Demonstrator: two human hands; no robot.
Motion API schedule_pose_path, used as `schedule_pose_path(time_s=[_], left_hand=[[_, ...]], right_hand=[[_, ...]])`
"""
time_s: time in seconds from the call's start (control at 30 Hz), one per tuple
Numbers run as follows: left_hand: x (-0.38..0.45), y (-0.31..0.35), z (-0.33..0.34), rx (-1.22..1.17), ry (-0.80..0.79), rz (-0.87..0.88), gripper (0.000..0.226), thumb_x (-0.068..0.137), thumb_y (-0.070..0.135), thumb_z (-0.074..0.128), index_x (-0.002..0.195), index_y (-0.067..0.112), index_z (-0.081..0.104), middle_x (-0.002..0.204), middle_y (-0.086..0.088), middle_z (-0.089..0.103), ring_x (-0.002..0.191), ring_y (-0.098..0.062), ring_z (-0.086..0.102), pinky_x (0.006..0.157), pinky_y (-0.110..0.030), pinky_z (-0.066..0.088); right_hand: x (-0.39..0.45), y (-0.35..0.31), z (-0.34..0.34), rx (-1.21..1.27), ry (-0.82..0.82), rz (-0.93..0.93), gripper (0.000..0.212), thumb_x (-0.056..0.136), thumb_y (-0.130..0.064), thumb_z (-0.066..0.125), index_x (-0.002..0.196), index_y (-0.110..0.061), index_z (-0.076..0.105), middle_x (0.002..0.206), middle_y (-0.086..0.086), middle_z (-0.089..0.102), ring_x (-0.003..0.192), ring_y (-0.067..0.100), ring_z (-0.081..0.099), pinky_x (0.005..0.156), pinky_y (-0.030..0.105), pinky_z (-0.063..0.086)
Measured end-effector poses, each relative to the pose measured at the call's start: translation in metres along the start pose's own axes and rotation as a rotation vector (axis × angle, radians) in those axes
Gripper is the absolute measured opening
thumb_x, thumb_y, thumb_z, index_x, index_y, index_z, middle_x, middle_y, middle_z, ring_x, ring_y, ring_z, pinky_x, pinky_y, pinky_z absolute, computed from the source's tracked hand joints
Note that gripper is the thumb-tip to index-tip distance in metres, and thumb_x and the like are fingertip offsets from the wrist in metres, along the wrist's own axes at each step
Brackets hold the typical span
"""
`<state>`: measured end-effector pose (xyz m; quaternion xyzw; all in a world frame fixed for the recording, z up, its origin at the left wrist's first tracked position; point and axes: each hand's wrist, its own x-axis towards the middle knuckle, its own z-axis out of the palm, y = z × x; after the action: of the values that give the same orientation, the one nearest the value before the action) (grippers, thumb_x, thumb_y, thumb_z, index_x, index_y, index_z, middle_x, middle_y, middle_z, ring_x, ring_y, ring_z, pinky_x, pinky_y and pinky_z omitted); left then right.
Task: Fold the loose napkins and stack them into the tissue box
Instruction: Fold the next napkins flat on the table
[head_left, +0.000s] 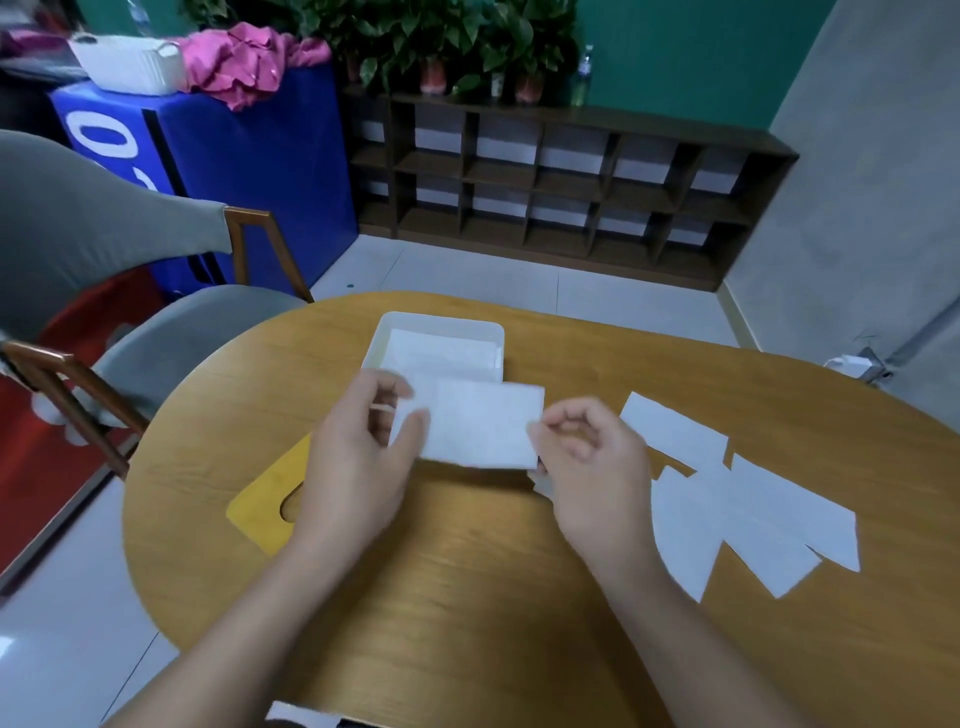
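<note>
A white folded napkin (480, 423) hangs flat above the wooden table, just in front of the white tissue box (382, 332). My left hand (358, 457) pinches its left edge with thumb on top. My right hand (582, 452) grips its right edge with curled fingers. Inside the open box lies a folded white napkin (441, 351). Several loose white napkins (748, 504) lie spread on the table to the right of my right hand. The box's yellow wooden lid (260, 506) with an oval slot lies flat under my left wrist.
The oval wooden table (467, 571) ends close to the box at the far side. A grey chair (171, 332) stands at the left. A dark cubby shelf (571, 176) and a blue cabinet (249, 156) stand beyond.
</note>
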<state>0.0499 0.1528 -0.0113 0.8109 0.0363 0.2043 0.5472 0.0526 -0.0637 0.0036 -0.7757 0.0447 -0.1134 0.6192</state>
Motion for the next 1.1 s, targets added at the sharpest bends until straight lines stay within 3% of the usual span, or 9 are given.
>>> schedule_pose_path(time_s=[0.13,0.27,0.37,0.5,0.6,0.77,0.93,1.1], left_hand=[[0.066,0.002,0.000,0.123,0.042,0.073,0.019,0.103,0.019,0.071,0.117,0.030,0.065,0.102,0.016,0.066,0.087,-0.006,0.060,0.071,-0.019,0.048],[0.104,-0.018,0.008,0.347,-0.021,0.095,0.025,0.101,0.016,0.067,0.123,0.026,0.071,0.103,0.009,0.068,0.095,-0.018,0.065,0.078,-0.037,0.055],[0.111,-0.034,0.013,0.484,-0.085,0.146,0.026,0.099,0.015,0.068,0.123,0.019,0.077,0.117,0.000,0.068,0.105,-0.029,0.067,0.085,-0.040,0.056],[0.112,-0.044,0.017,0.640,-0.079,0.202,0.017,0.101,0.025,0.072,0.111,0.019,0.085,0.141,-0.006,0.061,0.125,-0.031,0.050,0.106,-0.044,0.046],[0.114,-0.036,0.016,0.714,-0.063,0.210,0.022,0.102,0.027,0.074,0.121,0.021,0.083,0.152,-0.004,0.055,0.138,-0.032,0.040,0.114,-0.044,0.036],[0.092,-0.017,0.023,0.645,-0.047,0.293,0.021,0.101,0.027,0.075,0.120,0.021,0.081,0.135,0.000,0.065,0.130,-0.029,0.048,0.101,-0.036,0.031],[0.036,0.005,0.045,0.471,-0.123,0.319,0.019,0.098,0.026,0.071,0.114,0.025,0.079,0.118,0.007,0.068,0.119,-0.024,0.055,0.103,-0.041,0.045],[-0.034,0.017,0.088,0.365,-0.288,0.308,0.024,0.099,0.027,0.064,0.118,0.025,0.078,0.115,0.009,0.070,0.115,-0.018,0.058,0.104,-0.040,0.050]], right_hand=[[0.064,-0.014,0.034,-0.161,0.003,-0.160,0.017,0.099,-0.011,0.077,0.089,-0.025,0.072,0.081,-0.010,0.073,0.072,0.009,0.069,0.065,0.026,0.058],[0.106,-0.001,0.058,-0.420,-0.070,-0.239,0.019,0.097,-0.014,0.074,0.085,-0.029,0.070,0.080,-0.012,0.070,0.076,0.010,0.064,0.080,0.038,0.060],[0.115,0.008,0.063,-0.607,-0.126,-0.307,0.017,0.099,-0.021,0.069,0.086,-0.031,0.070,0.082,-0.016,0.071,0.086,0.008,0.061,0.101,0.036,0.044],[0.121,0.014,0.063,-0.824,-0.124,-0.430,0.014,0.100,-0.031,0.072,0.086,-0.034,0.072,0.099,-0.018,0.066,0.104,0.012,0.052,0.094,0.030,0.025],[0.121,0.015,0.058,-0.748,-0.121,-0.396,0.013,0.098,-0.037,0.076,0.086,-0.035,0.074,0.110,-0.019,0.062,0.111,0.008,0.050,0.098,0.031,0.025],[0.110,0.012,0.037,-0.593,-0.141,-0.322,0.013,0.097,-0.040,0.079,0.086,-0.036,0.073,0.116,-0.019,0.067,0.110,0.011,0.059,0.108,0.042,0.036],[0.065,0.013,-0.001,-0.537,-0.162,-0.275,0.010,0.097,-0.041,0.081,0.092,-0.037,0.073,0.114,-0.021,0.067,0.111,0.008,0.061,0.111,0.042,0.040],[0.005,0.038,-0.045,-0.534,-0.158,-0.223,0.008,0.097,-0.034,0.080,0.096,-0.035,0.072,0.108,-0.022,0.068,0.104,0.007,0.063,0.101,0.047,0.053]])
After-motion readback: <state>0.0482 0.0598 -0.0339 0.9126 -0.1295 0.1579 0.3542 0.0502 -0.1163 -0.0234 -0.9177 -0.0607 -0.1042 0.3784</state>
